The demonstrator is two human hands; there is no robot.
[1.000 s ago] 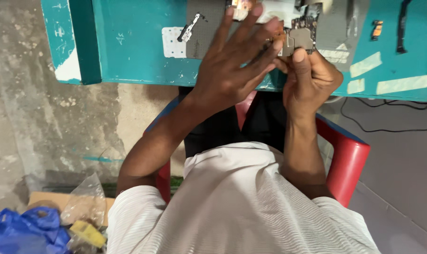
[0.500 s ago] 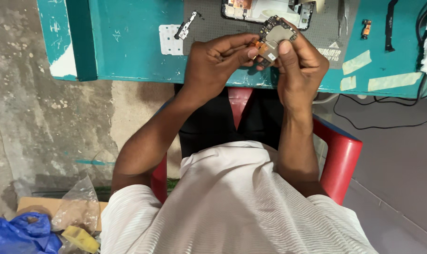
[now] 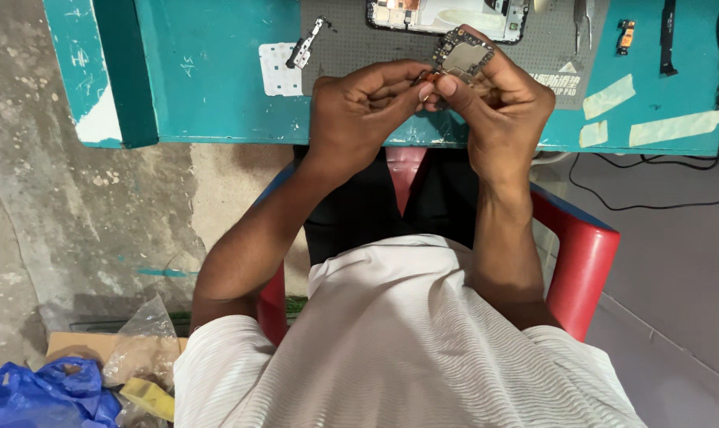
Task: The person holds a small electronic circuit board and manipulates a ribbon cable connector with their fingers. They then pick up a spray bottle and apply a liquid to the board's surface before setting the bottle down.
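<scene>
**A:** Far left, what sits on the floor?

**B:** A blue bag (image 3: 46, 394) and clear plastic wrap (image 3: 141, 349), beside the person's sleeve. Above, a teal bench (image 3: 209, 87) carries a white patch (image 3: 279, 70) and a small metal bracket (image 3: 305, 43) lying on a grey mat (image 3: 359, 47).

**A:** And the hands?

**B:** The left hand (image 3: 358, 103) pinches shut on something tiny at its fingertips, too small to name. A second ago its fingers were spread wide and raised toward the bench; now they are curled in and both hands sit lower, at the bench edge.

**A:** Where is the board?

**B:** The circuit board (image 3: 461, 54) is clamped in the right hand (image 3: 498, 103), held upright between thumb and fingers, touching the left fingertips. It has come down with the hands, away from the opened phone (image 3: 447, 14) lying on the mat behind.

**A:** What does that shift suggest?

**B:** Seemingly fine work at the board's lower corner, done in hand and not on the mat.

**A:** Further right?

**B:** Tweezers (image 3: 581, 20), tape strips (image 3: 669, 127), a black cable (image 3: 653, 202), and the red chair (image 3: 581, 254).
</scene>
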